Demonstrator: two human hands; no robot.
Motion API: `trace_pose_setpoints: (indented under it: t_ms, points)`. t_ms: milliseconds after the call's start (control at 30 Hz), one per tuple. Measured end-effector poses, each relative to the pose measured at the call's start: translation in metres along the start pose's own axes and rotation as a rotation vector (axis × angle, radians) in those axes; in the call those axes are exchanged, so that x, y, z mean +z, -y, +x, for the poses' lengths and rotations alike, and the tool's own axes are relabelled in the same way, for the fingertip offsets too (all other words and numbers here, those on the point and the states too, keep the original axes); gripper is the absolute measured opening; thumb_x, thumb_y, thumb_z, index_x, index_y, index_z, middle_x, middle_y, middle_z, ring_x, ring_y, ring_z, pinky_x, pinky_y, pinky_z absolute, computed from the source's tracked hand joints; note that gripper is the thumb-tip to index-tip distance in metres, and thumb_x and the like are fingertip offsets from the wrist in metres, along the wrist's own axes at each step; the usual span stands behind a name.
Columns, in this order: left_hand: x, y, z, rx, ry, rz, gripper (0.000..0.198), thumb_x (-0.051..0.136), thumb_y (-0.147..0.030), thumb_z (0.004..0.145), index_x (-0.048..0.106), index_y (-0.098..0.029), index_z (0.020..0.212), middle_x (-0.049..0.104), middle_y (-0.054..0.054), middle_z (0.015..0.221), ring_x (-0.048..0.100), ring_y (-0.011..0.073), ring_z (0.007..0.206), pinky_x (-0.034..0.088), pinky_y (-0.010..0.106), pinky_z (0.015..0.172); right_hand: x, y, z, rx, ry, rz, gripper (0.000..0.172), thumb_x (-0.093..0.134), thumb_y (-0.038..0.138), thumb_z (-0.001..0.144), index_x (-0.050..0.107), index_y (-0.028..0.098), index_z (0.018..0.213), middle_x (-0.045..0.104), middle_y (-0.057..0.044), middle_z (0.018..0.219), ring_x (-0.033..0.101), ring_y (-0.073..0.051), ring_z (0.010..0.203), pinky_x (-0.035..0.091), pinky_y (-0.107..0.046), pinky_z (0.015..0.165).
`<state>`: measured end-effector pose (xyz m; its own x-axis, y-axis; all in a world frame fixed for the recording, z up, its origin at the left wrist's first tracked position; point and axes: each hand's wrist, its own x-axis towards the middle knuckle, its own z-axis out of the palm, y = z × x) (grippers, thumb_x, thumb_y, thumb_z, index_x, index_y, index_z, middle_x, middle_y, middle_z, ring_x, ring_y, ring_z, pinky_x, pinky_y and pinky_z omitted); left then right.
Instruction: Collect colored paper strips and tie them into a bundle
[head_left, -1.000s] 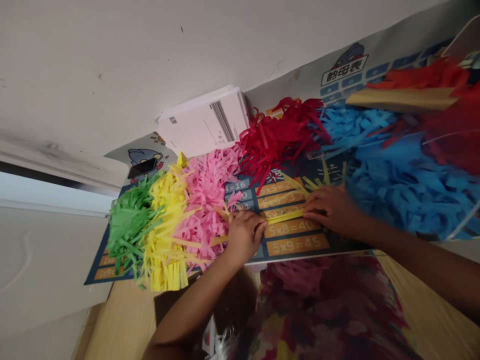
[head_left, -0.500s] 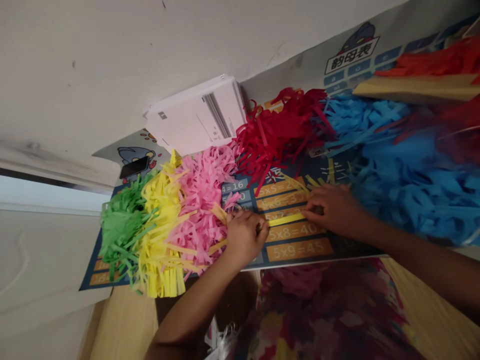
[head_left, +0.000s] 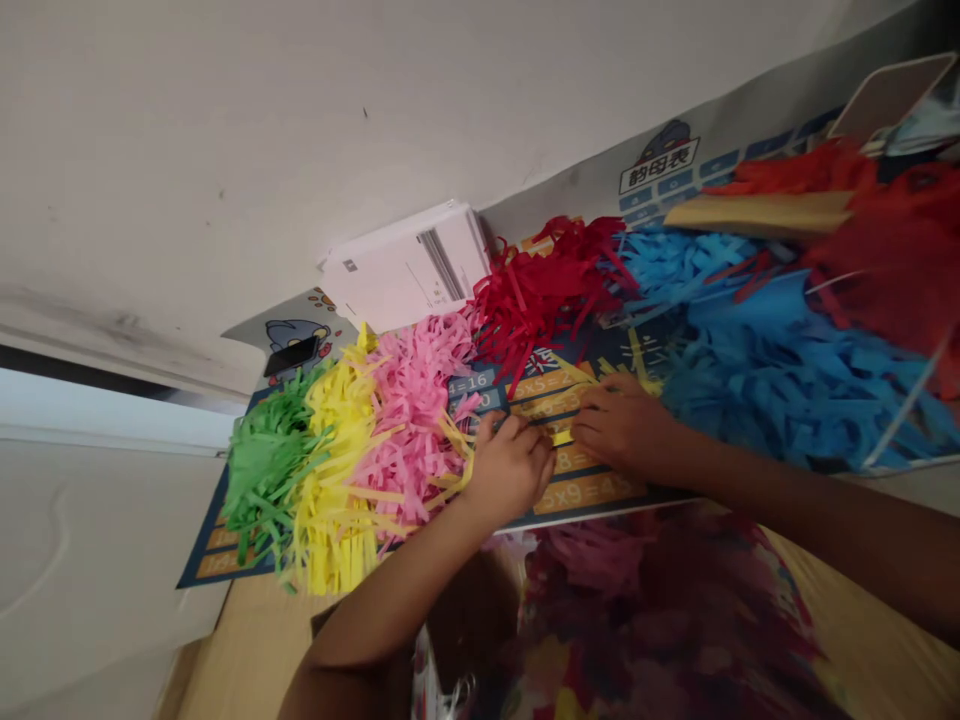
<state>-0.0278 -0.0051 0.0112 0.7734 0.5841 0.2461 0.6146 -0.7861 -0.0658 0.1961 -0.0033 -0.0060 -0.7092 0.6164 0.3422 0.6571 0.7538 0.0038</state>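
Observation:
A yellow fringed tissue paper [head_left: 562, 437], twisted into a narrow band, spans the short gap between my hands, low over the printed mat. My left hand [head_left: 511, 465] is closed on its left end, with yellow fringe trailing out toward the pink tissue fringe [head_left: 412, 400]. At the other end my right hand [head_left: 626, 428] is closed on the band, and yellow strips stick out above and beyond its fingers. The fingertips of both hands are partly hidden. Close behind my right hand lies a dark red fringe bundle [head_left: 547, 290].
On the left lie a yellow bundle [head_left: 337, 470] and a green bundle [head_left: 270, 460], with a dark phone [head_left: 292, 356] behind. A white box [head_left: 409, 265] leans at the wall. Blue fringe [head_left: 795, 370], a yellowish folded piece [head_left: 757, 213] and red tissue [head_left: 885, 260] fill the right.
My hands have come closer together, so less of the yellow band shows between them. My left hand has turned more knuckles-up. The camera view has shifted slightly.

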Motion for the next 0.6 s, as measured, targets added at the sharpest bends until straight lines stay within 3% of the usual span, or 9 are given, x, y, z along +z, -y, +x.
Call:
trace_pose_setpoints:
  t_ms: [133,333,433,600]
  points:
    - [-0.002,0.002,0.009,-0.041,0.054,-0.061,0.015,0.058,-0.03,0.092,0.068,-0.019,0.091,0.071,0.004,0.083,0.057,0.0235,0.093,0.031,0.047,0.093,0.002,-0.003,0.009,-0.043,0.054,-0.014,0.024,0.05,0.012,0.095,0.065,0.017,0.076,0.064,-0.003,0.076,0.05,-0.02,0.084,0.027,-0.042,0.087]
    - [0.002,0.004,0.016,-0.128,0.084,-0.078,0.009,0.065,-0.027,0.084,0.07,-0.02,0.082,0.071,0.004,0.08,0.059,0.0237,0.091,0.033,0.046,0.091,0.005,-0.01,0.019,0.049,0.054,0.05,0.017,0.06,0.024,0.089,0.065,0.017,0.074,0.067,-0.005,0.079,0.05,-0.02,0.086,0.024,-0.041,0.082]
    - [0.007,0.004,0.011,-0.14,0.054,-0.072,0.012,0.06,-0.025,0.088,0.07,-0.02,0.082,0.072,0.004,0.08,0.059,0.0228,0.09,0.033,0.045,0.088,0.009,-0.004,0.018,0.073,0.023,0.059,0.015,0.063,0.03,0.088,0.066,0.017,0.081,0.068,-0.006,0.087,0.05,-0.022,0.09,0.024,-0.04,0.081]
    - [0.008,0.007,-0.006,-0.152,0.002,-0.084,0.018,0.054,-0.027,0.096,0.071,-0.021,0.094,0.073,0.005,0.087,0.059,0.0218,0.089,0.032,0.045,0.085,0.019,-0.004,-0.001,0.061,-0.057,0.065,0.02,0.053,0.018,0.095,0.066,0.02,0.079,0.066,-0.003,0.078,0.05,-0.02,0.084,0.026,-0.037,0.08]
